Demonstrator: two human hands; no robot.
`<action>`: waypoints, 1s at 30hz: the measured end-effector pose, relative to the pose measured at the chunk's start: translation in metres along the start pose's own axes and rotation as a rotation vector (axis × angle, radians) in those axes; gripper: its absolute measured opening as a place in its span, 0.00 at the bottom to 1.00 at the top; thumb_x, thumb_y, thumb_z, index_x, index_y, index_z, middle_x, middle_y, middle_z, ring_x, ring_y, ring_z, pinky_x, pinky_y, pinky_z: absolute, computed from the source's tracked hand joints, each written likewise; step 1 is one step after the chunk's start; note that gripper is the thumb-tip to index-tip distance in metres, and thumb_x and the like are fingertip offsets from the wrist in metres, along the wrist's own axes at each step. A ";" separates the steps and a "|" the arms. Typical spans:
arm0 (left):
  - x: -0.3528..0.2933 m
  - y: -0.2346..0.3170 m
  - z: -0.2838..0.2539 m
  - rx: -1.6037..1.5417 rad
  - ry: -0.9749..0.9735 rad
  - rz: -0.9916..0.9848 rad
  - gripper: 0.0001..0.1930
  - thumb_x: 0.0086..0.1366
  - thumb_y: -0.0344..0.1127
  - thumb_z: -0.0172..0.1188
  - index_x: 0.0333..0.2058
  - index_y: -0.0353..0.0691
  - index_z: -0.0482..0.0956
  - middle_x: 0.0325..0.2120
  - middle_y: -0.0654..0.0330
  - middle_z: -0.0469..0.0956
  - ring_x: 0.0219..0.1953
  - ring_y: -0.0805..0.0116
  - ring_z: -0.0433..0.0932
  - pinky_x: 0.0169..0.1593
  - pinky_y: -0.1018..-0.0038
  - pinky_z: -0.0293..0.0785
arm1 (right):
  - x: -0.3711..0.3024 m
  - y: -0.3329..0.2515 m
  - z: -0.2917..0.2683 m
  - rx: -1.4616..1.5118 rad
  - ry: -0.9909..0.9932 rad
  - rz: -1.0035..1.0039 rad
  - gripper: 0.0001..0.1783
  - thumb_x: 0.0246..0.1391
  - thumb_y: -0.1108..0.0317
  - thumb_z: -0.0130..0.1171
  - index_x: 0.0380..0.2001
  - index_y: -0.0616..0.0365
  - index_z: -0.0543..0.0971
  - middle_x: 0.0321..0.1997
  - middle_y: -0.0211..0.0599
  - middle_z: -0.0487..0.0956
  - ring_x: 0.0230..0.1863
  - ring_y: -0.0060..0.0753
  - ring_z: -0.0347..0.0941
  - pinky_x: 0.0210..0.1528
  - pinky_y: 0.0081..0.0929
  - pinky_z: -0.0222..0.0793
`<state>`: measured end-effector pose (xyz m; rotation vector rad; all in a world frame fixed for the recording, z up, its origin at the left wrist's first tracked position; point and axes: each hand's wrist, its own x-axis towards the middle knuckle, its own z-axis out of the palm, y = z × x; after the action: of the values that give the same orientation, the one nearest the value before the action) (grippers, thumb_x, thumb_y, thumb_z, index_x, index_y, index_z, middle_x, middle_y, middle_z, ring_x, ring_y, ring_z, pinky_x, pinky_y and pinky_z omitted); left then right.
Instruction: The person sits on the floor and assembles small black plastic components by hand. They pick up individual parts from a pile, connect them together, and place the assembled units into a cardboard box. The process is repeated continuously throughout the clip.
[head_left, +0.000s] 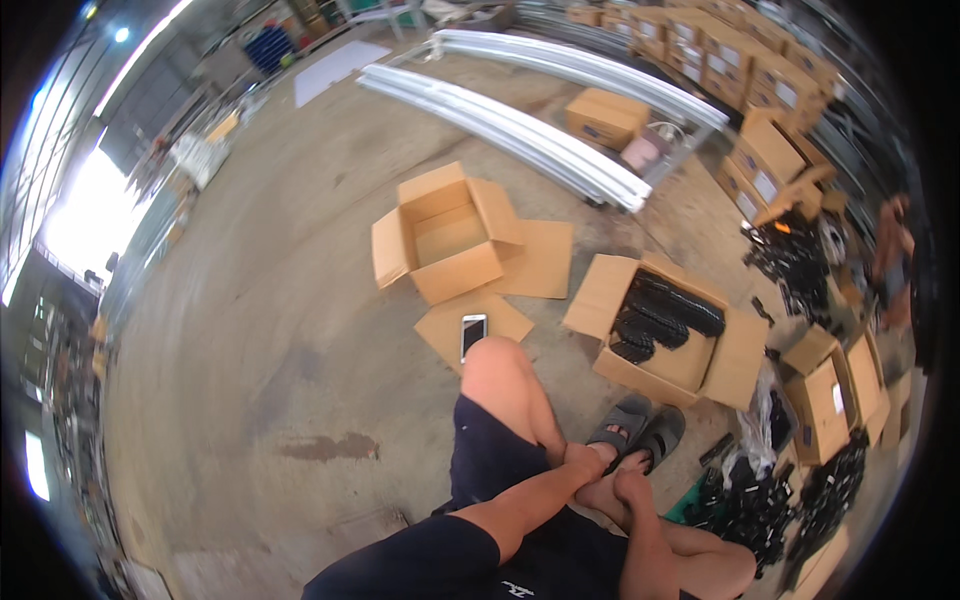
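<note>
Grip, left: the seated person's left hand (588, 460) lies down at the crossed ankles, its fingers too blurred to tell how far they curl or whether they hold anything
Grip, right: the right hand (632, 487) rests against the other ankle, just beside its partner; I cannot make out its fingers either
Sandals: dark grey sandals (664, 432), broad-strapped and matte, on the feet just beyond both hands
Packed carton: brown cardboard carton (640, 380), flaps spread, just past the sandals
Black pieces: ribbed, shiny black pieces (680, 305) nested in long rows inside that carton, with bare cardboard showing nearer the person
Other carton: open-topped carton (455, 280) farther left, smooth-walled, beside flat cardboard sheets (545, 260)
Phone: pale-edged slab, a phone (474, 335), on cardboard by the raised knee
Right side: jumbled heap of black parts (745, 510) and a crinkled clear plastic bag (762, 420) crowd the ground near the feet
Beyond: long glossy white rails (510, 125) cross the far floor, cartons (750, 65) stacked behind them
Floor: scuffed grey concrete floor (300, 250) with a dark, ragged stain (330, 447)
</note>
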<state>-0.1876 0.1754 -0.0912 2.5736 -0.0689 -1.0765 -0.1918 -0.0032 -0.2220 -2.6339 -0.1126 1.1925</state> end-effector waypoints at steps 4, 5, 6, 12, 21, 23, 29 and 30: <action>0.076 -0.018 0.066 0.144 -0.264 -0.179 0.27 0.73 0.50 0.48 0.68 0.53 0.70 0.66 0.58 0.73 0.63 0.59 0.77 0.60 0.57 0.75 | 0.007 -0.004 0.004 0.240 -0.048 0.164 0.38 0.66 0.49 0.44 0.59 0.79 0.73 0.63 0.73 0.72 0.70 0.67 0.64 0.75 0.45 0.55; 0.082 -0.013 0.073 0.095 -0.173 -0.180 0.25 0.72 0.52 0.48 0.65 0.54 0.73 0.63 0.57 0.76 0.61 0.58 0.79 0.59 0.57 0.76 | 0.004 -0.011 -0.008 0.242 -0.040 0.163 0.37 0.66 0.49 0.44 0.59 0.79 0.73 0.63 0.72 0.73 0.70 0.67 0.64 0.75 0.45 0.55; 0.080 -0.010 0.077 0.043 -0.085 -0.178 0.24 0.72 0.53 0.49 0.62 0.54 0.77 0.60 0.57 0.79 0.59 0.56 0.80 0.58 0.56 0.76 | 0.008 -0.006 -0.007 0.232 -0.033 0.158 0.37 0.66 0.49 0.45 0.58 0.77 0.75 0.63 0.70 0.73 0.69 0.66 0.66 0.74 0.45 0.57; 0.086 0.018 0.044 -0.053 -0.104 -0.337 0.29 0.70 0.59 0.49 0.60 0.48 0.78 0.58 0.53 0.80 0.59 0.53 0.81 0.58 0.57 0.77 | 0.047 0.014 0.022 0.252 -0.048 0.160 0.31 0.66 0.48 0.49 0.52 0.66 0.83 0.60 0.62 0.79 0.64 0.55 0.75 0.64 0.44 0.70; 0.122 -0.006 0.073 0.072 -0.170 -0.355 0.27 0.72 0.53 0.44 0.61 0.45 0.77 0.57 0.48 0.79 0.58 0.47 0.80 0.58 0.53 0.76 | 0.045 0.012 0.033 0.310 0.014 0.098 0.25 0.63 0.54 0.50 0.46 0.66 0.85 0.52 0.56 0.83 0.53 0.59 0.81 0.54 0.46 0.77; 0.137 -0.014 0.094 0.091 -0.147 -0.372 0.27 0.73 0.49 0.44 0.59 0.38 0.77 0.56 0.45 0.80 0.58 0.46 0.80 0.58 0.52 0.76 | 0.047 0.009 0.042 0.404 0.157 0.201 0.26 0.62 0.54 0.51 0.47 0.66 0.84 0.54 0.59 0.82 0.55 0.59 0.80 0.57 0.45 0.76; 0.138 0.027 0.066 0.092 -0.187 -0.466 0.33 0.74 0.58 0.46 0.55 0.30 0.78 0.53 0.45 0.82 0.53 0.48 0.84 0.56 0.57 0.78 | 0.045 0.022 0.013 0.462 -0.005 0.270 0.28 0.65 0.49 0.50 0.50 0.66 0.82 0.54 0.62 0.81 0.60 0.61 0.77 0.62 0.50 0.71; 0.137 0.024 0.071 0.133 -0.184 -0.428 0.36 0.73 0.62 0.47 0.55 0.29 0.77 0.52 0.45 0.82 0.53 0.48 0.84 0.56 0.57 0.78 | 0.042 0.024 -0.002 0.455 0.067 0.248 0.27 0.65 0.49 0.51 0.45 0.64 0.82 0.52 0.61 0.82 0.56 0.61 0.79 0.59 0.50 0.73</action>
<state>-0.1374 0.1075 -0.2230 2.6672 0.3953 -1.5042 -0.1633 -0.0192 -0.2578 -2.3209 0.4553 1.0468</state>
